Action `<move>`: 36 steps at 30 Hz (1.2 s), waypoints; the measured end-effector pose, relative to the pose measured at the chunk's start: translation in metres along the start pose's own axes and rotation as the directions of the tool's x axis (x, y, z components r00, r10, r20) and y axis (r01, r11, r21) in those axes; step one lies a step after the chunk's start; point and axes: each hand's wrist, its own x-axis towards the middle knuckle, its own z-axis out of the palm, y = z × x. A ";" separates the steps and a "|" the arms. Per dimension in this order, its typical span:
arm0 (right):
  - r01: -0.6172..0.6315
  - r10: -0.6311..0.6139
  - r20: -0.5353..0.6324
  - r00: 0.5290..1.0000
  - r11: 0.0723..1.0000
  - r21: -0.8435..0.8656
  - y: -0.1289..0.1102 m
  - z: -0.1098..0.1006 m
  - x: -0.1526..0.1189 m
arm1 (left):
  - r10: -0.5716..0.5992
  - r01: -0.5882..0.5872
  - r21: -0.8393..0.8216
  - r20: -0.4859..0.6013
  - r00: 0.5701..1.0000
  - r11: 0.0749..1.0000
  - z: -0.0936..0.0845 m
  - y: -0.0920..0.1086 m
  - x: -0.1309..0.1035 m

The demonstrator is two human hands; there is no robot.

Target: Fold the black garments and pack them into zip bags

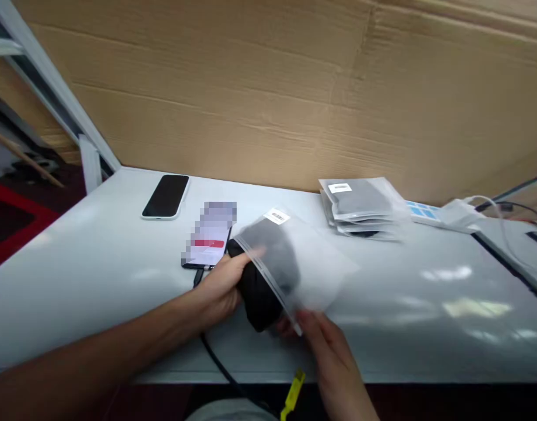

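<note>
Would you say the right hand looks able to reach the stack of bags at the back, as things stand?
Probably yes: the tabletop right of the held bag seems to leave a free path to the stack of bags, though the right hand would first have to release the held bag.

left hand [222,286]: holds black cloth [258,301], partly in bag [323,257] | right hand [332,348]: pinches bag edge | counter [93,263]: two phones [165,197]

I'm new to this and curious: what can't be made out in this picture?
All in the head view:
- Black item: far end veiled by the frosted bag.
- Bag's label: print too small and blurred.
- Lit phone: screen details masked by pixelation.
- Left hand: some fingers hidden by the black item.
- Right hand: forearm cut off by the bottom edge.
</note>
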 end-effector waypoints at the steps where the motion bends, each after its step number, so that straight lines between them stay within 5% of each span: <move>1: -0.002 0.002 -0.001 1.000 1.000 -0.017 -0.001 0.001 0.000 | 0.000 0.000 0.006 -0.014 1.000 1.000 0.000 0.000 0.000; 4: 0.006 -0.007 -0.030 1.000 1.000 -0.027 -0.001 -0.002 0.004 | -0.066 0.067 0.066 -0.018 0.998 0.996 0.000 0.001 -0.004; 10: -0.010 0.013 -0.078 0.997 1.000 0.028 0.003 -0.023 0.009 | -0.089 0.017 0.364 0.181 0.980 0.931 -0.002 0.001 -0.014; 17: -0.012 0.015 0.018 1.000 0.989 -0.148 -0.007 -0.012 -0.013 | 0.049 -0.044 0.209 -0.018 0.999 0.977 0.004 -0.004 -0.010; 21: 0.033 -0.031 0.016 0.999 0.992 -0.122 -0.014 -0.008 -0.009 | -0.063 0.048 0.098 0.151 0.987 0.994 0.006 0.000 -0.013; 26: 0.026 -0.024 0.029 0.999 0.995 -0.091 -0.020 -0.011 -0.008 | -0.202 0.122 0.387 0.174 0.964 0.914 0.001 0.001 -0.014; 31: -0.006 0.020 0.141 0.990 0.995 -0.098 -0.017 -0.013 -0.013 | -0.175 0.166 0.087 0.114 0.978 0.982 -0.001 0.001 -0.008; 36: -0.072 0.067 0.114 0.991 0.997 0.041 -0.011 -0.021 -0.006 | -0.191 0.211 -0.026 0.329 0.925 0.977 0.001 0.004 -0.011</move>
